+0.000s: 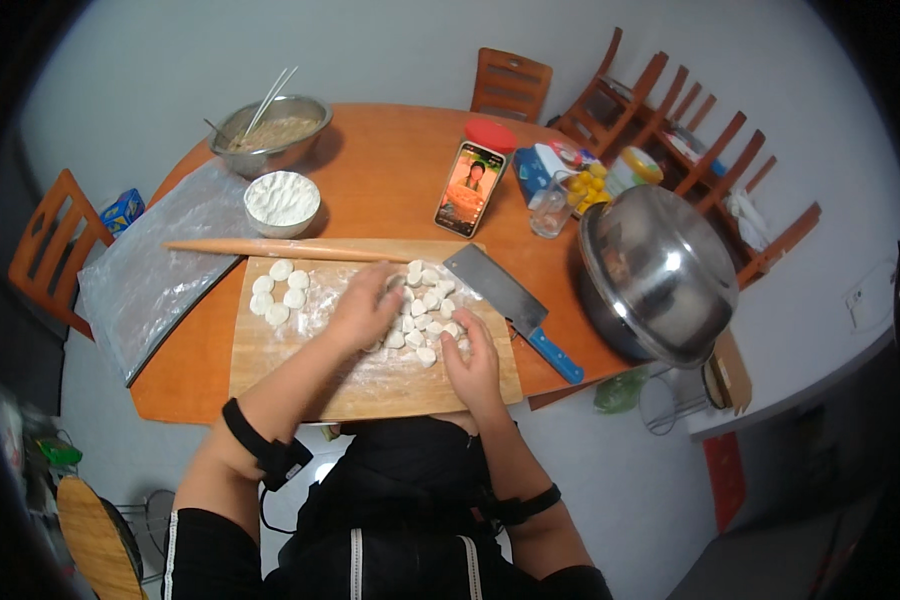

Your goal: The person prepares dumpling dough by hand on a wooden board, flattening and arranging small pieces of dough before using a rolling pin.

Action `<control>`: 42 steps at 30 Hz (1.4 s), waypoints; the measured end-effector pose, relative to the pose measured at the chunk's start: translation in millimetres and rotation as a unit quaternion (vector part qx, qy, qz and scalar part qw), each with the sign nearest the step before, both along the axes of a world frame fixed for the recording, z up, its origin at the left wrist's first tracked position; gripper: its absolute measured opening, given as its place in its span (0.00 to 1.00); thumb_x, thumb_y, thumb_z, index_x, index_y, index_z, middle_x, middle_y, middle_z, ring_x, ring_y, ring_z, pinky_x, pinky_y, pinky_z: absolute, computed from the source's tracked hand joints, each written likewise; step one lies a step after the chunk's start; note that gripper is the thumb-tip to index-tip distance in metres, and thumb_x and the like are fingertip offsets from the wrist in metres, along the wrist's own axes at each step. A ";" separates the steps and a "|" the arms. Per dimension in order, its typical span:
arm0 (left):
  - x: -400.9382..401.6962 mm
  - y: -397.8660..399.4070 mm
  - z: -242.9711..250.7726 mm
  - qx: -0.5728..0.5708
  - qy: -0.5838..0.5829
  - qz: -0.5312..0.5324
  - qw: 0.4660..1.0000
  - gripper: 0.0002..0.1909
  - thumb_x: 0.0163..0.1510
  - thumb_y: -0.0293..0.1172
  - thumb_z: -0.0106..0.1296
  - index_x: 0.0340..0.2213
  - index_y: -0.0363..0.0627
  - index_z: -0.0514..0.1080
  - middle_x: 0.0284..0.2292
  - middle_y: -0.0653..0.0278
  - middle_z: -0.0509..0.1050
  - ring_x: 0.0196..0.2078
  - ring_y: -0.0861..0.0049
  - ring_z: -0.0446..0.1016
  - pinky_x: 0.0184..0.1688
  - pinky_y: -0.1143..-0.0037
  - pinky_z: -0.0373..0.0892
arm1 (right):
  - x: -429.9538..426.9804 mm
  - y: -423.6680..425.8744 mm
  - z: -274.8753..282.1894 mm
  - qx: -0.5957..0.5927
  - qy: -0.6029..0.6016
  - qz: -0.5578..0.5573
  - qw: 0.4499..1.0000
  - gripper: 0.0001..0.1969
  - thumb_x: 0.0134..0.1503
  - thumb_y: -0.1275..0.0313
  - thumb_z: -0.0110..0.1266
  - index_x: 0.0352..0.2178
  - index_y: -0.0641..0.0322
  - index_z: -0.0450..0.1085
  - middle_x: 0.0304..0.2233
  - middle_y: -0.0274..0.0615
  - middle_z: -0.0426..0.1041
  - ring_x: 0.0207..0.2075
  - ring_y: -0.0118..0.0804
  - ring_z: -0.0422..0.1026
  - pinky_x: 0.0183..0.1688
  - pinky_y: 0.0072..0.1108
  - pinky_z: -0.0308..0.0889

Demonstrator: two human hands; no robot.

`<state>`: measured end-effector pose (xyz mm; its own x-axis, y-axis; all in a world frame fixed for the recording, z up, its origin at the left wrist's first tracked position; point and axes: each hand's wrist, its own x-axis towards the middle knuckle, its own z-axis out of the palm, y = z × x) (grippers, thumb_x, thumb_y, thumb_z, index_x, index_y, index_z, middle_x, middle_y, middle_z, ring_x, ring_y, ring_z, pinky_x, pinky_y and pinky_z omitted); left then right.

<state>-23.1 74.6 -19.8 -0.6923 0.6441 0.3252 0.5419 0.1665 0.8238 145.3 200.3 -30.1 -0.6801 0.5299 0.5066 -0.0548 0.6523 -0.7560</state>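
On a floured wooden board (285,375) lies a cluster of small dough pieces (422,321). My left hand (367,307) rests at the cluster's left side, its fingers partly hiding some pieces. At the right side my right hand (471,360) has thumb and fingers apart, close to the outer pieces. Whether either hand grips a piece cannot be told. Several flattened dough rounds (277,313) form a ring at the board's upper left. A wooden rolling pin (285,249) lies along the far edge. The cleaver (499,289), with a blue handle, lies across the board's right edge.
Beyond the board stand a bowl of flour (281,201), a metal bowl of filling (274,139) with chopsticks, and a propped phone (470,189). A large metal basin (660,270) and a glass cup (550,216) stand right. A plastic sheet (165,262) covers the table's left.
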 end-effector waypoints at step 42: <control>30.5 -147.1 43.0 -0.200 0.191 -0.067 0.959 0.13 0.45 0.28 0.57 0.34 0.37 0.70 0.31 0.52 0.69 0.37 0.54 0.69 0.39 0.65 0.68 | 5.0 -3.4 9.2 -0.027 -0.019 -0.006 0.999 0.15 0.52 0.72 0.54 0.42 0.68 0.68 0.43 0.54 0.70 0.47 0.53 0.67 0.51 0.32 0.61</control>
